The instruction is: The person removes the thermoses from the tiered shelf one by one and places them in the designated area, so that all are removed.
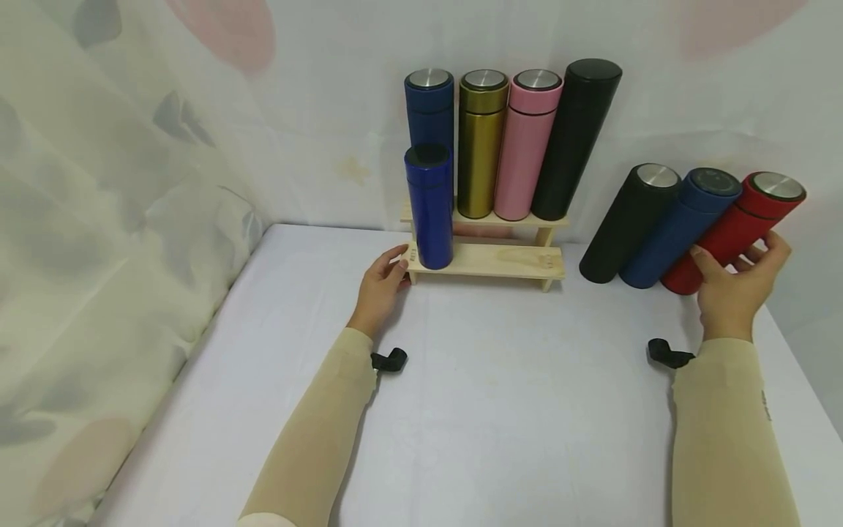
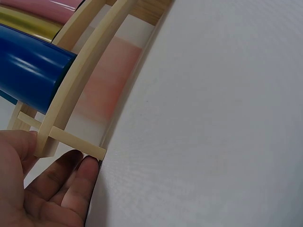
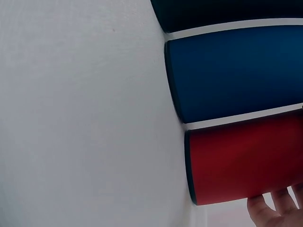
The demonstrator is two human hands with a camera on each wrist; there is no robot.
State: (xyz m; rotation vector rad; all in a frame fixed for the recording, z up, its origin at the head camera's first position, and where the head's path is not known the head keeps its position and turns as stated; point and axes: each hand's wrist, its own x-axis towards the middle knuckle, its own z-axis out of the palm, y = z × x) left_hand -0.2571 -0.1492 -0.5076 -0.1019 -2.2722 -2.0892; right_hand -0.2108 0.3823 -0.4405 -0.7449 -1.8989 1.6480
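My left hand [image 1: 380, 288] holds the left end of a two-step wooden rack [image 1: 507, 261], thumb at the lower board's end and fingertips by its leg [image 2: 78, 142]. A glossy blue thermos flask [image 1: 430, 212] stands upright on the lower step at that end. On the upper step stand a dark blue flask [image 1: 429, 117], a gold flask [image 1: 481, 161], a pink flask [image 1: 525, 157] and a tall black flask [image 1: 575, 139]. Over at the right, my right hand [image 1: 737, 293] grips a red thermos flask [image 1: 731, 233], its thumb on the near side and fingers round the right side.
Left of the red flask, a matte blue flask [image 1: 678, 227] and a black flask [image 1: 628, 223] stand on the white-covered table [image 1: 527, 410], close beside each other. A patterned cloth [image 1: 118, 256] hangs along the left edge, and a pale cloth backdrop [image 1: 316, 110] rises behind the rack.
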